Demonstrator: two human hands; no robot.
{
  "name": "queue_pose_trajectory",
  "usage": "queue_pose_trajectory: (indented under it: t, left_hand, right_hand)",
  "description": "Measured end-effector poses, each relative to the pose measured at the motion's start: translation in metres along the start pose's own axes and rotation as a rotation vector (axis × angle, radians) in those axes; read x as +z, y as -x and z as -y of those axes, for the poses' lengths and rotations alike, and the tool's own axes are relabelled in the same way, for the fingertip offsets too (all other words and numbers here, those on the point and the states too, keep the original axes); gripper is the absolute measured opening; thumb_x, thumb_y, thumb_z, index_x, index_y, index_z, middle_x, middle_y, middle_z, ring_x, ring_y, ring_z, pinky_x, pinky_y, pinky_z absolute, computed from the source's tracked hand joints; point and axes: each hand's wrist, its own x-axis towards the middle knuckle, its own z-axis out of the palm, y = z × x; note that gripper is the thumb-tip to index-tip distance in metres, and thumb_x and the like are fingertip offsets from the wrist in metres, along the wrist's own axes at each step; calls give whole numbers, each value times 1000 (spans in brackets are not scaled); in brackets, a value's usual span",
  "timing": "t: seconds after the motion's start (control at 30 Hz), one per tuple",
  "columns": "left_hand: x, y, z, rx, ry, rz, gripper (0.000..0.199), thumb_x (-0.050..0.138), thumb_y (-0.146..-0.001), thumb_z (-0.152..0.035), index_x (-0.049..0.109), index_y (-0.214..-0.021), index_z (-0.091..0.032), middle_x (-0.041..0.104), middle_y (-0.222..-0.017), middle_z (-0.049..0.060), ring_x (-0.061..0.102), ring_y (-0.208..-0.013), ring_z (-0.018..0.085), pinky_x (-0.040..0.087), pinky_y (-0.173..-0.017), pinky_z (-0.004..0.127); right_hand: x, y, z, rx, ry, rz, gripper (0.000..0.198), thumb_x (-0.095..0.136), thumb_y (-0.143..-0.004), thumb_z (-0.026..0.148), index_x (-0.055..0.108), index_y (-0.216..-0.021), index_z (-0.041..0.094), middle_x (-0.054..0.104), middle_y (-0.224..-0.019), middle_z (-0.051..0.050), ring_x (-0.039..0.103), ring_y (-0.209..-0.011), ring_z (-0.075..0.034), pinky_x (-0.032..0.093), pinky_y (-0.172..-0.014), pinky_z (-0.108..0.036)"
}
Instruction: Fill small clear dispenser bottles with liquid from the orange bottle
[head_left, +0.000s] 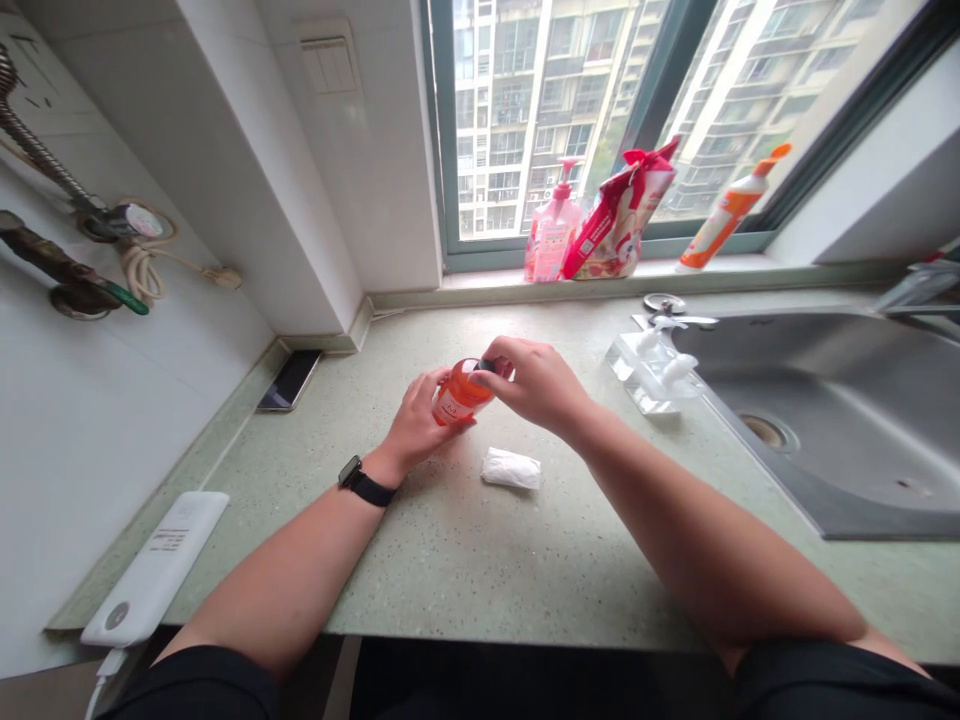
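An orange-red bottle [454, 405] with a pale label and a dark cap [485, 367] stands over the middle of the counter, leaning a little to the right. Wrapped round its left side and base is my left hand [421, 420], which has a black watch at the wrist. The fingers of my right hand [534, 378] are closed on the cap, hiding part of it. Just below the bottle, a folded white tissue [511, 469] lies on the counter.
The speckled green counter [450, 570] meets a steel sink [825, 400] on the right. Clear dispenser pieces [654, 365] stand by its edge. A phone [289, 381] and white power bank [155, 568] lie left. The windowsill holds a pink pump bottle [551, 238], red bag [622, 215] and orange-white bottle [724, 222].
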Motion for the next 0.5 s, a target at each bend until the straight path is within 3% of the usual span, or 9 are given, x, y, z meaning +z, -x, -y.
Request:
queue_pose_trajectory:
  t: [0.3, 0.5]
  left_hand:
    - [-5, -3, -3, -11, -21, -12, 66, 84, -87, -43, 57, -144, -25, 68, -135, 10, 64, -123, 29, 50, -111, 45]
    - [-5, -4, 0, -31, -37, -40, 70, 85, -86, -50, 56, -145, -25, 67, -136, 11, 63, -125, 31, 49, -112, 47]
  right_hand:
    - [-2, 1, -4, -116, 76, 72, 3, 65, -96, 22, 65, -94, 24, 71, -99, -4, 63, -87, -20, 44, -77, -33]
    - [-9, 3, -6, -199, 18, 85, 28, 63, -100, 26, 66, -127, 29, 71, -125, -8, 67, -110, -25, 50, -94, -39]
